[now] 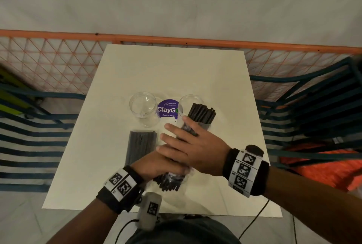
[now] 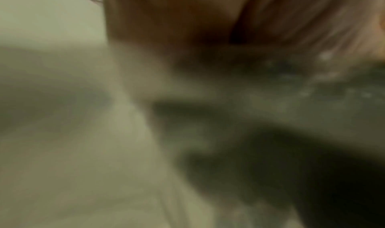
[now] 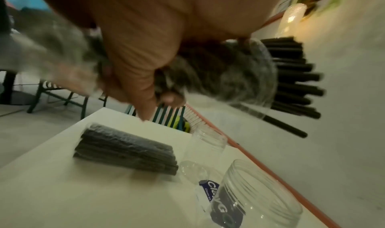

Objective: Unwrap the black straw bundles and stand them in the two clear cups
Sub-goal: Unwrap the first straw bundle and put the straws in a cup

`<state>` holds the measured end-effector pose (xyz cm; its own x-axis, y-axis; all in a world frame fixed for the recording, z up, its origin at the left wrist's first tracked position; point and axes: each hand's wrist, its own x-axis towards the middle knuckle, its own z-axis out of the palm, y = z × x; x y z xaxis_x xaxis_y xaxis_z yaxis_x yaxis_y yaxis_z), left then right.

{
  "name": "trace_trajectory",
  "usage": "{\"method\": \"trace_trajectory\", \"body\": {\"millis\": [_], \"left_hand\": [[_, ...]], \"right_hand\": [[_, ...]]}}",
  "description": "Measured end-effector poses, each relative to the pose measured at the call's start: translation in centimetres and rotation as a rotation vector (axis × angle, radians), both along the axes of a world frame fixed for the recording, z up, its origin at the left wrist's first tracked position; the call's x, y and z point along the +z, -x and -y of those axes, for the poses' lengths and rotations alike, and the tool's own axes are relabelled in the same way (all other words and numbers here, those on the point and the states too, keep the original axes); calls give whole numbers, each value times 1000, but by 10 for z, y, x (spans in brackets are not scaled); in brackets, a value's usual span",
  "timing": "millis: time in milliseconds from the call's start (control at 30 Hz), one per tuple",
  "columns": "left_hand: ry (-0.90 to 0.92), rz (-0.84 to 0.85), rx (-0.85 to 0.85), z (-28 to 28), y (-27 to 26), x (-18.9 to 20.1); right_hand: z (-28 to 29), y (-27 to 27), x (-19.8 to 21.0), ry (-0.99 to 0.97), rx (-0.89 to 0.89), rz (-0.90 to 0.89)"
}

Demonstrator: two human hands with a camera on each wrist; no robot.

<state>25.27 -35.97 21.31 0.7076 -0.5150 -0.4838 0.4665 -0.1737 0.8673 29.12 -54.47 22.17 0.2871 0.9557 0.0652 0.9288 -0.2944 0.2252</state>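
Note:
Both hands hold one black straw bundle [image 1: 201, 115] slanted above the white table [image 1: 176, 71]. My left hand [image 1: 156, 165] grips its near end, where the straw tips [image 1: 170, 183] stick out. My right hand [image 1: 176, 138] wraps over the middle; in the right wrist view its thumb and fingers [image 3: 145, 83] curl round the crinkled clear wrap, with bare straws [image 3: 291, 77] poking out beyond. The far ends hang over the right clear cup [image 1: 186, 100]. The left clear cup [image 1: 144, 106] stands empty. A second wrapped bundle [image 1: 141, 145] lies flat near it. The left wrist view is blurred.
A purple round sticker [image 1: 167, 109] lies between the cups. An orange mesh fence [image 1: 58, 57] runs behind the table. Teal slatted chairs [image 1: 313, 106] stand to the left and right. An orange item [image 1: 323, 165] sits on the right chair.

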Motion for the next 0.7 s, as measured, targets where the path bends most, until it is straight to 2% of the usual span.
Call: {"method": "trace_trajectory", "body": {"millis": [100, 167, 233, 300, 367, 400, 500, 533, 600, 700], "left_hand": [[14, -36, -24, -7, -5, 22], [151, -166, 127, -16, -6, 28], [282, -174, 192, -26, -9, 34], [321, -116, 130, -29, -19, 50], [613, -210, 68, -31, -33, 60], [632, -160, 82, -33, -41, 62], [162, 43, 281, -36, -58, 61], [77, 75, 302, -36, -59, 57], [0, 126, 328, -31, -59, 50], [-172, 222, 258, -20, -61, 40]], "right_hand": [[-8, -18, -9, -149, 27, -52], [-12, -31, -9, -277, -26, -69], [-17, -41, -7, -427, -75, -124], [-22, -51, 0, -578, -113, -189], [-25, -61, 10, -736, -196, -293], [-25, -63, 17, -821, -276, -413], [-28, -74, 33, -1058, -693, -882], [-30, -80, 32, -1107, -785, -922], [-33, -96, 25, -1163, -872, -834], [-37, -117, 11, -1253, -979, -815]]}}
